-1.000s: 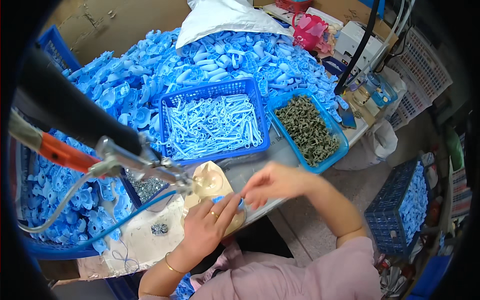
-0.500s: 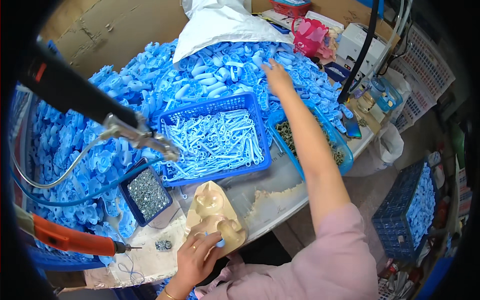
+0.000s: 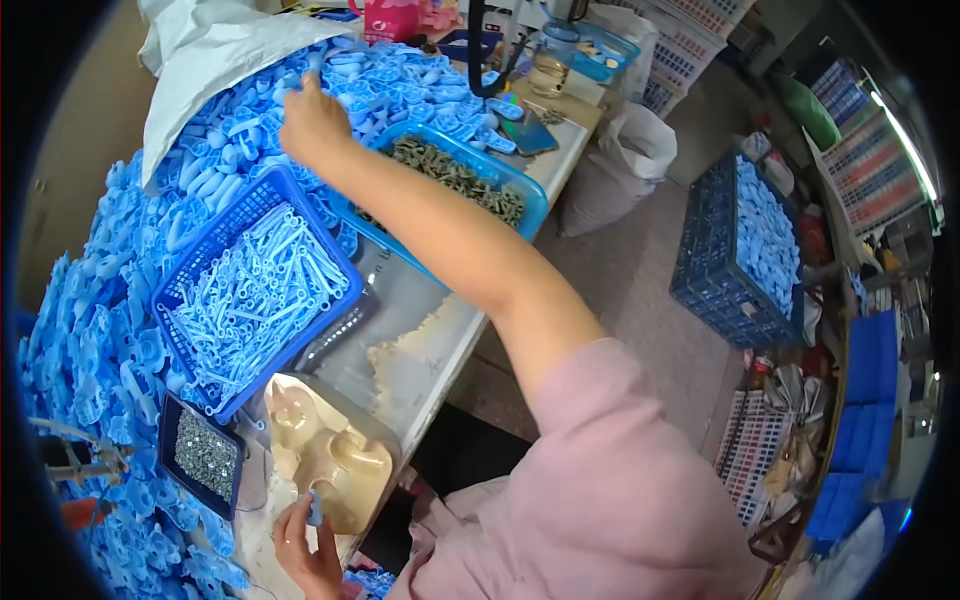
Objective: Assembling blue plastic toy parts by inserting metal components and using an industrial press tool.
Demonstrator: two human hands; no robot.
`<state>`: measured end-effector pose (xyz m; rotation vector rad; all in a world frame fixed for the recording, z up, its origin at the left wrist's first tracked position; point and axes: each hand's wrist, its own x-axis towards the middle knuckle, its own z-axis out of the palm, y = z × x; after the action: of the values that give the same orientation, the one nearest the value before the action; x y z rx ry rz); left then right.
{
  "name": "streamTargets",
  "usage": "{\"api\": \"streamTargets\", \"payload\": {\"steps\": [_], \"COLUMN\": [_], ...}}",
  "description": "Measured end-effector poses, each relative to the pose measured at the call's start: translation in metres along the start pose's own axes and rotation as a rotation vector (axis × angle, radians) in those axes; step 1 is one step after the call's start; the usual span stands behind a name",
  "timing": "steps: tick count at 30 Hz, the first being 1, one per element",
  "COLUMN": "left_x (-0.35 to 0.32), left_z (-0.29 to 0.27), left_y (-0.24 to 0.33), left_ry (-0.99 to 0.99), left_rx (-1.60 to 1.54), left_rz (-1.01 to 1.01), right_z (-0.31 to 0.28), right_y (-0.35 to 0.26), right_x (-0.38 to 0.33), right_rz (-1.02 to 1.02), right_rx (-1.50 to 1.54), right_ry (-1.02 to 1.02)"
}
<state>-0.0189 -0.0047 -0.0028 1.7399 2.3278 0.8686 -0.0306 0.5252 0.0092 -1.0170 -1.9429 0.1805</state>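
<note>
My right hand (image 3: 312, 125) reaches far across the table into the big heap of light-blue plastic parts (image 3: 250, 130), fingers curled down among them; whether it grips one I cannot tell. My left hand (image 3: 305, 545) stays near the front edge and pinches a small blue plastic piece (image 3: 315, 508) against the beige moulded fixture (image 3: 330, 455). Under my right forearm lies a blue basket of pale clip-like parts (image 3: 255, 295) and a blue tray of dark metal pieces (image 3: 455, 175).
A small dark tray of tiny silver screws (image 3: 205, 455) sits left of the fixture. A tool with an orange grip (image 3: 80, 512) hangs at the far left. On the floor to the right stand a blue crate of parts (image 3: 745, 245) and a white sack (image 3: 620, 160).
My view has swung to the right. My right hand has stretched a little deeper into the blue heap. My left hand stays at the fixture with the small blue piece.
</note>
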Motion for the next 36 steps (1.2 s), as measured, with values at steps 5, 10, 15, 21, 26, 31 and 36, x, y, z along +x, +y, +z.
{"api": "streamTargets", "payload": {"steps": [5,10,15,21,26,31,36], "left_x": [-0.019,-0.02,-0.013,-0.026,-0.021,-0.049,-0.078], "left_z": [0.004,0.009,0.009,0.019,0.017,0.002,-0.04], "left_y": [-0.018,-0.007,0.012,0.001,0.001,-0.015,-0.098], "left_ry": [-0.076,-0.104,-0.128,-0.043,0.014,0.087,0.482], "left_rx": [0.154,0.107,0.096,0.147,0.065,0.142,0.353], "left_rz": [0.194,0.162,0.172,0.136,0.161,0.067,-0.21], "right_z": [-0.118,-0.182,-0.209,-0.198,-0.201,-0.215,-0.215], "right_y": [-0.062,-0.077,-0.086,-0.101,-0.084,-0.105,-0.113], "right_x": [-0.133,-0.247,-0.289,-0.301,-0.286,-0.271,-0.26], "right_rz": [-0.169,-0.636,-0.62,-0.411,-0.889,-0.687,-0.622], "right_rx": [0.761,0.53,0.311,0.316,0.306,0.386,0.447], "right_ry": [-0.913,-0.991,-0.902,-1.202,-0.877,-1.004,-0.924]}}
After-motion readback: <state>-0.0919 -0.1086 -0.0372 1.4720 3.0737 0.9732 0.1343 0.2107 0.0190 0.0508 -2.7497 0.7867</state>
